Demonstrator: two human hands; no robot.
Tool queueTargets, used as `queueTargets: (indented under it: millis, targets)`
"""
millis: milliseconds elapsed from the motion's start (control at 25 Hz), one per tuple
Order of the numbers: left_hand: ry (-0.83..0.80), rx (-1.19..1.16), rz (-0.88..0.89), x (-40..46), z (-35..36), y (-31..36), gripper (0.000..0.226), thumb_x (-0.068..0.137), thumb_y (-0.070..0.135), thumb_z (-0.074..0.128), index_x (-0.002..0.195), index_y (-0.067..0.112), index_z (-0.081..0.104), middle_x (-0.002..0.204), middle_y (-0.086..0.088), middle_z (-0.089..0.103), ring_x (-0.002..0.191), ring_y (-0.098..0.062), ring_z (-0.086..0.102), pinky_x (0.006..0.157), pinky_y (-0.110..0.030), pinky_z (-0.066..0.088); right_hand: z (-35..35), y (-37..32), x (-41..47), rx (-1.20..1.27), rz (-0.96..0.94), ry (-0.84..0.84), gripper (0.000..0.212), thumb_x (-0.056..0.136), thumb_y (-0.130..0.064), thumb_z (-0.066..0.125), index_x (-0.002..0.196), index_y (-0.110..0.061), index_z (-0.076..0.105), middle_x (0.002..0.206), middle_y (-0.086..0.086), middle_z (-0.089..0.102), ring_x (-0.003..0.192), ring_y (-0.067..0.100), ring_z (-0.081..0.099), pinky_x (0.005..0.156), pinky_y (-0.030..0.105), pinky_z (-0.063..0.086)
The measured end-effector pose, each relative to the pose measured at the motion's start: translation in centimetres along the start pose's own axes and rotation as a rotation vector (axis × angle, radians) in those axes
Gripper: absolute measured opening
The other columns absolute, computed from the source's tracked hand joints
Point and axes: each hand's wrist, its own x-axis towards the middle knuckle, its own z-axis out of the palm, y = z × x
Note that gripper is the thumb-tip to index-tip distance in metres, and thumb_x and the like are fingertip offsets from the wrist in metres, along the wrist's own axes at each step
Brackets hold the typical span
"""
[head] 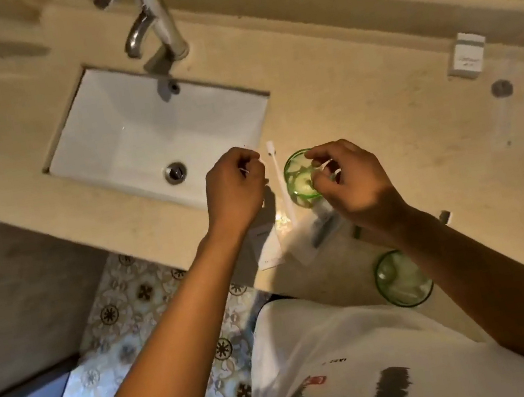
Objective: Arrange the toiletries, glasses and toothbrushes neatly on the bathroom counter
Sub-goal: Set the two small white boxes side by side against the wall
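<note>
Beige stone counter [356, 85] with a white sink [146, 138] set in on the left, tap [151, 19] behind it. Both hands hang over the front edge: left hand [235, 192] curled, pinching something thin and white I can't make out; right hand [351, 180] pinching a small white bit right over a green glass [297, 171]. White toothbrush [280, 181] lies between them. Packets [295, 238] underneath, second green glass [402, 278] by the right forearm, small white box [466, 60] at the back.

Left hand [235, 192] fisted; right hand [351, 180] fingers [315, 154] pinched; both forearms extended.
</note>
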Motion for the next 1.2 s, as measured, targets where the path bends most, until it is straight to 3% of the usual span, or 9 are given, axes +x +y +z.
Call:
queueTargets:
  millis: [80, 200, 440, 520, 640, 800, 880, 1000, 1200]
  targets:
    - [0.010, 0.040, -0.058, -2.4, -1.2, -2.9, 0.015, 0.092, 0.018, 0.056, 0.096, 0.021, 0.071, 0.078, 0.016, 0.067, 0.077, 0.006, 0.063, 0.066, -0.007, 0.044, 2.1, -1.4, -1.6, -0.039, -0.138, -0.034, 0.025, 0.092, -0.005, 0.064, 0.116, -0.004, 0.069, 0.104, 0.011, 0.071, 0.088, 0.023, 0.068, 0.082, 0.030, 0.053]
    - [-0.027, 0.085, -0.178, -5.5, -1.6, -7.0, 0.021, 0.092, 0.019, 0.054, 0.105, 0.016, 0.070, 0.097, -0.001, 0.075, 0.091, -0.019, 0.069, 0.081, -0.034, 0.055, 5.6, -2.2, -3.4, -0.142, -0.153, -0.202, 0.024, 0.094, -0.008, 0.059, 0.114, -0.005, 0.071, 0.101, 0.011, 0.074, 0.089, 0.025, 0.068, 0.084, 0.030, 0.051]
    - [-0.136, 0.021, -0.411, -8.8, -0.6, -10.5, 0.035, 0.092, 0.018, 0.048, 0.121, 0.019, 0.067, 0.114, -0.007, 0.073, 0.097, -0.027, 0.069, 0.088, -0.044, 0.059, 9.7, -0.1, -5.6, -0.360, -0.084, -0.412, 0.032, 0.085, 0.002, 0.062, 0.114, 0.014, 0.066, 0.106, 0.032, 0.069, 0.096, 0.046, 0.064, 0.082, 0.041, 0.050]
    - [-0.161, 0.006, -0.443, -9.1, 0.3, -10.9, 0.035, 0.092, 0.017, 0.049, 0.122, 0.017, 0.068, 0.115, -0.009, 0.073, 0.099, -0.027, 0.068, 0.091, -0.040, 0.057, 10.5, 0.6, -5.7, -0.376, 0.012, -0.432, 0.036, 0.090, -0.006, 0.059, 0.123, 0.007, 0.062, 0.109, 0.024, 0.068, 0.098, 0.039, 0.062, 0.082, 0.038, 0.046]
    - [-0.158, 0.013, -0.410, -9.3, 1.2, -10.7, 0.031, 0.092, 0.013, 0.051, 0.116, 0.013, 0.071, 0.114, -0.009, 0.073, 0.094, -0.020, 0.061, 0.082, -0.027, 0.049, 11.2, 0.6, -5.7, -0.297, 0.112, -0.392, 0.041, 0.090, -0.010, 0.061, 0.129, 0.004, 0.059, 0.111, 0.023, 0.069, 0.100, 0.037, 0.062, 0.081, 0.033, 0.044]
    - [-0.205, -0.063, -0.383, -9.3, 1.3, -10.2, 0.029, 0.086, 0.018, 0.050, 0.102, 0.020, 0.075, 0.111, -0.004, 0.075, 0.085, -0.014, 0.064, 0.074, -0.027, 0.052, 11.1, 0.1, -5.7, -0.151, 0.273, -0.284, 0.047, 0.089, -0.012, 0.065, 0.132, 0.002, 0.054, 0.115, 0.020, 0.070, 0.105, 0.034, 0.066, 0.075, 0.026, 0.046]
    - [-0.193, -0.109, -0.348, -9.3, 0.9, -9.7, 0.032, 0.080, 0.026, 0.048, 0.096, 0.024, 0.076, 0.106, 0.001, 0.077, 0.078, -0.008, 0.063, 0.066, -0.024, 0.050, 10.8, 0.0, -5.4, -0.067, 0.380, -0.264, 0.042, 0.089, -0.015, 0.065, 0.129, -0.002, 0.057, 0.117, 0.016, 0.071, 0.108, 0.031, 0.067, 0.080, 0.029, 0.052]
    - [-0.123, -0.186, -0.330, -9.2, 0.2, -8.6, 0.025, 0.084, 0.033, 0.053, 0.094, 0.022, 0.073, 0.089, 0.001, 0.075, 0.080, -0.022, 0.067, 0.066, -0.041, 0.058, 10.4, -0.5, -4.5, 0.024, 0.372, -0.252, 0.032, 0.089, -0.020, 0.064, 0.119, -0.009, 0.066, 0.124, 0.009, 0.072, 0.114, 0.024, 0.067, 0.092, 0.040, 0.057]
    - [-0.096, -0.254, -0.324, -7.9, -1.0, -5.1, 0.046, 0.080, 0.059, 0.063, 0.115, 0.030, 0.070, 0.097, 0.006, 0.075, 0.089, -0.014, 0.071, 0.081, -0.048, 0.063, 8.7, -1.1, -3.7, 0.277, 0.398, -0.173, 0.025, 0.085, -0.033, 0.062, 0.103, -0.017, 0.069, 0.091, -0.012, 0.074, 0.079, -0.001, 0.066, 0.066, 0.027, 0.058]
